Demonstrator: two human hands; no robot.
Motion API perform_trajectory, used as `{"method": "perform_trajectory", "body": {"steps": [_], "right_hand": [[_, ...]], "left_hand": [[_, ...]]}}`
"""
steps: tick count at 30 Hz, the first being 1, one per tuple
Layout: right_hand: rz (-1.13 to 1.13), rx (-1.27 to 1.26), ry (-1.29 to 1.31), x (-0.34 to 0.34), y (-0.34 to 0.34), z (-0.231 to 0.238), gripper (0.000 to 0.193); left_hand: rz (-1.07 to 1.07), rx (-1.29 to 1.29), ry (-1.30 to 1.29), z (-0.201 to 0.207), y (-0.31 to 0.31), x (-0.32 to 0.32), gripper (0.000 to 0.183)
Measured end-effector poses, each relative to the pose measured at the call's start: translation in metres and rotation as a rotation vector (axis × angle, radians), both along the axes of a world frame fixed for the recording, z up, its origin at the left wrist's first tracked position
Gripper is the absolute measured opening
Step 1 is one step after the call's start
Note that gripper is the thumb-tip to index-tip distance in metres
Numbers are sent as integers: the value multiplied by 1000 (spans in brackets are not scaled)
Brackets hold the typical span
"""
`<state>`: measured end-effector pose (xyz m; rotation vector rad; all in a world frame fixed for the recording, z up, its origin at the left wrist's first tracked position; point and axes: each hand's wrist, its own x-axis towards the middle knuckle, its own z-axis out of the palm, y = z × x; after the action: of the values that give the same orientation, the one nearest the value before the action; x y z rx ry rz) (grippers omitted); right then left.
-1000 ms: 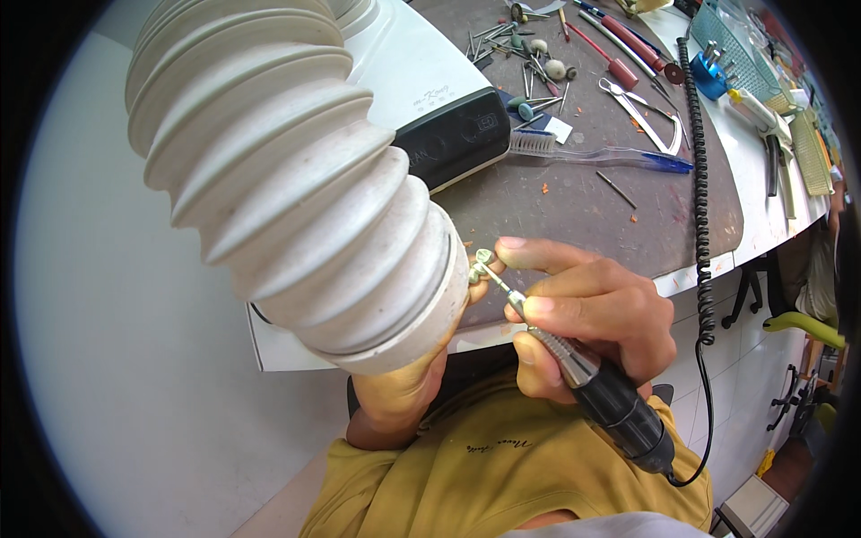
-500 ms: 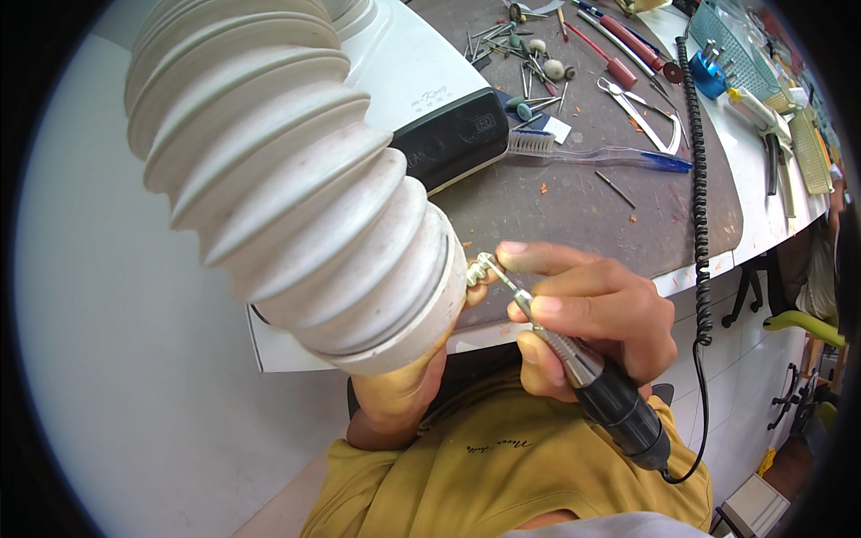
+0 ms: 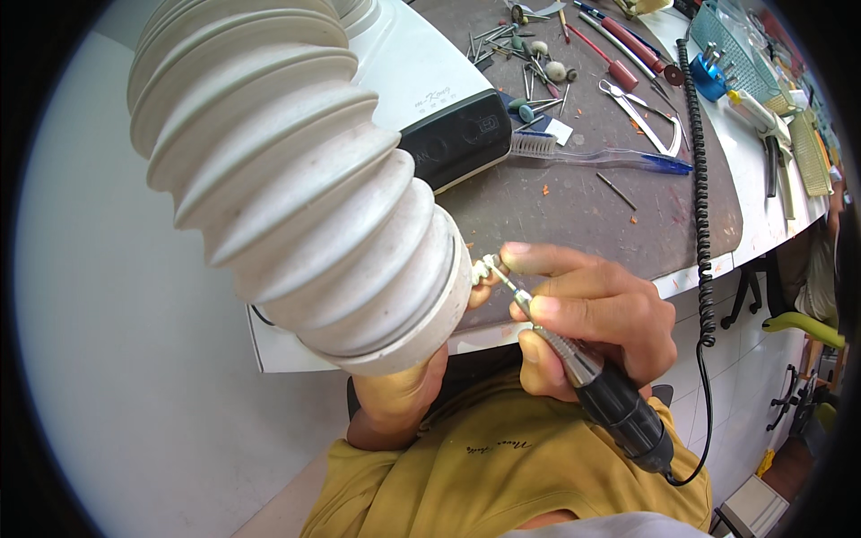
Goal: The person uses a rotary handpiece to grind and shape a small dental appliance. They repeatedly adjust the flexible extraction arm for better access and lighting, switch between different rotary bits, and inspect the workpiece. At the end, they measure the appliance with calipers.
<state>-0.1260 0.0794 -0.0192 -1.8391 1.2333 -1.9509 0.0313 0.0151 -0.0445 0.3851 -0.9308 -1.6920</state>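
Observation:
My right hand (image 3: 596,314) grips a rotary handpiece (image 3: 619,408) with a silver neck and a black body, held like a pen. Its thin bur (image 3: 505,278) points up and left, its tip at a small pale lumpy piece (image 3: 485,268) that looks like a row of dental crowns. My right index fingertip is beside that piece. Most of my left hand (image 3: 408,390) is hidden behind the mouth of a white ribbed suction hose (image 3: 314,206). Only its wrist side and some fingertips show, closed at the piece.
A white machine with a black front panel (image 3: 457,134) stands behind the hose. On the brown mat (image 3: 556,211) lie a toothbrush (image 3: 601,157), a metal caliper (image 3: 641,117), a loose bur (image 3: 616,191) and several grinding bits. A black coiled cord (image 3: 701,197) runs down the right side.
The pale piece has shifted slightly right and turned a little, with the bur tip still at it. My right hand has barely moved.

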Motion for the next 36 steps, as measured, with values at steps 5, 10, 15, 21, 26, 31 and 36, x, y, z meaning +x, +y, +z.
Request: {"method": "perform_trajectory", "body": {"steps": [5, 10, 15, 21, 26, 31, 36], "right_hand": [[-66, -33, -169, 5, -2, -3, 29], [-118, 36, -88, 4, -8, 1, 28], [-57, 93, -186, 2, -7, 0, 24], [24, 196, -377, 6, -9, 10, 25], [13, 193, -351, 11, -15, 9, 25], [38, 221, -496, 18, -14, 11, 26], [57, 214, -475, 19, -17, 12, 28]], "left_hand": [[-7, 47, -161, 27, 13, -9, 20], [-36, -176, -291, 20, 5, -7, 21], [-37, -177, -287, 18, 8, -9, 31], [-91, 27, -216, 32, 14, -9, 36], [-71, 39, -178, 21, 12, -2, 35], [-70, 173, -153, 22, 12, 2, 34], [-5, 184, -93, 10, 18, 4, 36]]}}
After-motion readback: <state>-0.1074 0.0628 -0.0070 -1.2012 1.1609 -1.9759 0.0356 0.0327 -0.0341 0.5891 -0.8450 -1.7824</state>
